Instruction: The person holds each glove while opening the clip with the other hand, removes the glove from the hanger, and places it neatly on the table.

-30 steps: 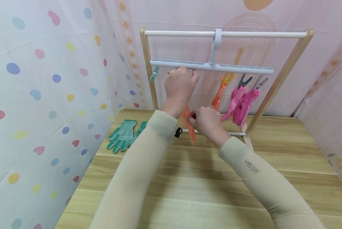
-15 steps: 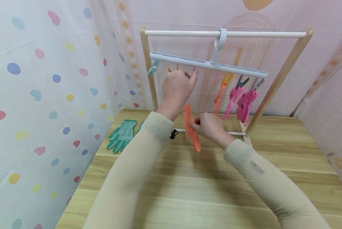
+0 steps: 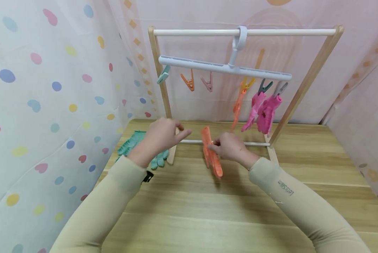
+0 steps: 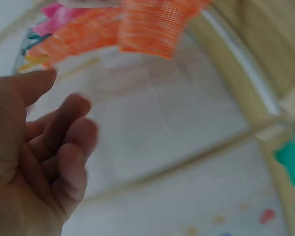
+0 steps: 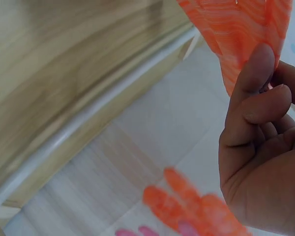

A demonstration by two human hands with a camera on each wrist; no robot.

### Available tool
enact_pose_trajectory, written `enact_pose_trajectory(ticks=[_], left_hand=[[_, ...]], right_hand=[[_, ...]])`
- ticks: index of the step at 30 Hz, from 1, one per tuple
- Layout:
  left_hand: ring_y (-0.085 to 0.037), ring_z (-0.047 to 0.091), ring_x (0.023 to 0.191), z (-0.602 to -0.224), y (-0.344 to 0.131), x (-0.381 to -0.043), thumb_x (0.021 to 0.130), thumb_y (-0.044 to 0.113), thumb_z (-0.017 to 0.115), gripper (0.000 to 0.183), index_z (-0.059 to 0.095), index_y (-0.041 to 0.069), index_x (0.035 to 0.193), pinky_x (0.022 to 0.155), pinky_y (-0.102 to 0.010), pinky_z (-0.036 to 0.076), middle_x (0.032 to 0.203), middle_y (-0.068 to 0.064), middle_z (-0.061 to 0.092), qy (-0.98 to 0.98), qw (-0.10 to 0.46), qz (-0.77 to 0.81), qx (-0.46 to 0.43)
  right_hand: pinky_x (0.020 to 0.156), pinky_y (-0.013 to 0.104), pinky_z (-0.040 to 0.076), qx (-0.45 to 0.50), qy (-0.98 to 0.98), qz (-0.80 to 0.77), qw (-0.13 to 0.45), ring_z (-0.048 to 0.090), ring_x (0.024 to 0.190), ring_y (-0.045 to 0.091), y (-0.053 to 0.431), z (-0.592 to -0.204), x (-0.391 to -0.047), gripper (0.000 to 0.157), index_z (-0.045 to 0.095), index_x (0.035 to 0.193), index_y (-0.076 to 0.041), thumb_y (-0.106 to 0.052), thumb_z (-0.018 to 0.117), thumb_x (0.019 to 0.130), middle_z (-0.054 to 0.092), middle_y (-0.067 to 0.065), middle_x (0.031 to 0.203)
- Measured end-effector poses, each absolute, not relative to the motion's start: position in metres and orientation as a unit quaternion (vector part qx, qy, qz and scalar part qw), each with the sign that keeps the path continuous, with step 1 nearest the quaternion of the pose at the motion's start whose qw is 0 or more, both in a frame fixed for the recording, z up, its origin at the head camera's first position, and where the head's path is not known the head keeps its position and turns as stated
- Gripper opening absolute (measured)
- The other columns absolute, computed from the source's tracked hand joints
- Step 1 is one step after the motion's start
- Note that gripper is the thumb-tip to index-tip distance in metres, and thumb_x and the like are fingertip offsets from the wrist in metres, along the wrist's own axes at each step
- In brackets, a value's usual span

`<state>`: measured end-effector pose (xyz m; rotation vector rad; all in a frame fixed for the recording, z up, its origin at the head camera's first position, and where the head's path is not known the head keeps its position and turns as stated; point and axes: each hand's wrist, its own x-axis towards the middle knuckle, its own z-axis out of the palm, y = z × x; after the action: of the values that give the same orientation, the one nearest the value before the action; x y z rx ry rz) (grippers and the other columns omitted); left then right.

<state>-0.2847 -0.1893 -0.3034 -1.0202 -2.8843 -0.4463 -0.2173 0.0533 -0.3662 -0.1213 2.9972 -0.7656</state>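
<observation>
My right hand [image 3: 231, 147] pinches an orange glove [image 3: 212, 153] between thumb and fingers, in front of the drying rack. The right wrist view shows the thumb pressing on the glove's orange fabric [image 5: 243, 37]. My left hand [image 3: 164, 135] is in the air above the green gloves [image 3: 132, 141], its fingers loosely bent around nothing. Overhead, an orange clothespin [image 3: 189, 82] and a pinkish clothespin [image 3: 208, 83] hang from the light blue hanger [image 3: 201, 64] with nothing clipped in them. A second orange glove [image 3: 238, 107] hangs from the yellow clothespin [image 3: 247, 83].
Pink gloves [image 3: 267, 114] hang at the right from a dark green clothespin [image 3: 265, 86] and a grey clothespin [image 3: 280, 89]. A mint clothespin [image 3: 163, 75] is at the hanger's left end. The wooden rack post [image 3: 306, 84] stands on the table [image 3: 214, 211].
My left hand has dropped from the clothespins and moved left above the green gloves. The right hand has lowered slightly with the orange glove, away from the hanger, which now tilts down to the right.
</observation>
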Motion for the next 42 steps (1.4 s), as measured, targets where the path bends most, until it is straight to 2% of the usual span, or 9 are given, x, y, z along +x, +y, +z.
enact_pose_trajectory(ticks=[4,7,13,19,25,29,32,35,42], left_hand=[[-0.011,0.046,0.048,-0.326,-0.222,-0.282,0.104,0.052,0.067,0.045,0.082,0.011,0.118,0.051,-0.028,0.038,0.053,0.004,0.056,-0.936,-0.012,-0.151,-0.318],[-0.012,0.038,0.044,-0.336,-0.236,-0.28,0.104,0.051,0.067,0.045,0.081,0.01,0.119,0.05,-0.028,0.033,0.05,0.002,0.051,-0.935,-0.026,-0.162,-0.314],[-0.014,0.048,0.048,-0.351,-0.251,-0.278,0.104,0.051,0.066,0.047,0.08,0.009,0.12,0.053,-0.031,0.041,0.059,0.002,0.063,-0.936,-0.031,-0.162,-0.313],[-0.012,0.063,0.061,-0.367,-0.259,-0.277,0.103,0.054,0.067,0.049,0.08,0.01,0.122,0.06,-0.031,0.051,0.08,-0.001,0.077,-0.942,-0.051,-0.156,-0.294],[-0.013,0.058,0.059,-0.374,-0.263,-0.278,0.104,0.055,0.066,0.051,0.079,0.01,0.124,0.057,-0.03,0.046,0.076,0.0,0.075,-0.942,-0.062,-0.169,-0.283],[-0.014,0.056,0.057,-0.379,-0.265,-0.277,0.103,0.055,0.066,0.05,0.08,0.011,0.122,0.056,-0.03,0.043,0.074,0.001,0.073,-0.943,-0.061,-0.171,-0.279],[-0.013,0.058,0.057,-0.383,-0.266,-0.277,0.103,0.055,0.066,0.05,0.08,0.011,0.122,0.056,-0.03,0.045,0.075,0.002,0.074,-0.943,-0.059,-0.169,-0.28],[-0.012,0.061,0.061,-0.385,-0.266,-0.277,0.103,0.055,0.066,0.05,0.08,0.011,0.123,0.059,-0.031,0.049,0.077,0.001,0.076,-0.944,-0.06,-0.167,-0.278],[-0.012,0.064,0.067,-0.389,-0.266,-0.279,0.103,0.053,0.067,0.048,0.08,0.011,0.122,0.064,-0.033,0.053,0.084,0.0,0.077,-0.946,-0.068,-0.163,-0.273]], right_hand=[[0.051,0.024,0.037,-0.051,0.96,-0.271,0.048,0.065,0.056,0.01,0.047,-0.37,-0.216,0.046,0.061,0.064,-0.02,-0.034,0.066,0.107,0.068,0.0,0.061],[0.054,0.025,0.042,-0.055,0.951,-0.296,0.064,0.067,0.058,0.012,0.04,-0.372,-0.216,0.042,0.066,0.069,-0.019,-0.035,0.066,0.108,0.072,0.003,0.068],[0.057,0.026,0.045,-0.053,0.936,-0.339,0.072,0.073,0.064,0.018,0.022,-0.373,-0.218,0.035,0.073,0.078,-0.018,-0.036,0.067,0.107,0.076,0.001,0.079],[0.059,0.028,0.049,-0.05,0.923,-0.369,0.099,0.075,0.072,0.024,0.005,-0.374,-0.221,0.033,0.075,0.083,-0.017,-0.036,0.066,0.108,0.075,0.0,0.084],[0.062,0.029,0.052,-0.048,0.898,-0.424,0.106,0.074,0.07,0.021,-0.003,-0.38,-0.23,0.03,0.077,0.089,-0.015,-0.036,0.065,0.108,0.074,0.005,0.09],[0.057,0.028,0.045,-0.028,0.888,-0.444,0.119,0.064,0.064,0.018,0.001,-0.395,-0.237,0.037,0.07,0.082,-0.01,-0.032,0.062,0.111,0.068,0.003,0.079],[0.055,0.028,0.038,-0.014,0.893,-0.431,0.129,0.047,0.054,0.015,0.008,-0.407,-0.241,0.045,0.061,0.073,-0.006,-0.029,0.059,0.112,0.058,0.001,0.063],[0.052,0.026,0.035,-0.006,0.913,-0.388,0.126,0.037,0.047,0.012,0.016,-0.418,-0.246,0.051,0.061,0.065,-0.005,-0.029,0.063,0.11,0.049,-0.002,0.051],[0.05,0.025,0.035,0.028,0.937,-0.319,0.14,0.043,0.046,0.01,0.019,-0.432,-0.257,0.048,0.065,0.062,-0.011,-0.032,0.07,0.105,0.053,-0.002,0.05]])
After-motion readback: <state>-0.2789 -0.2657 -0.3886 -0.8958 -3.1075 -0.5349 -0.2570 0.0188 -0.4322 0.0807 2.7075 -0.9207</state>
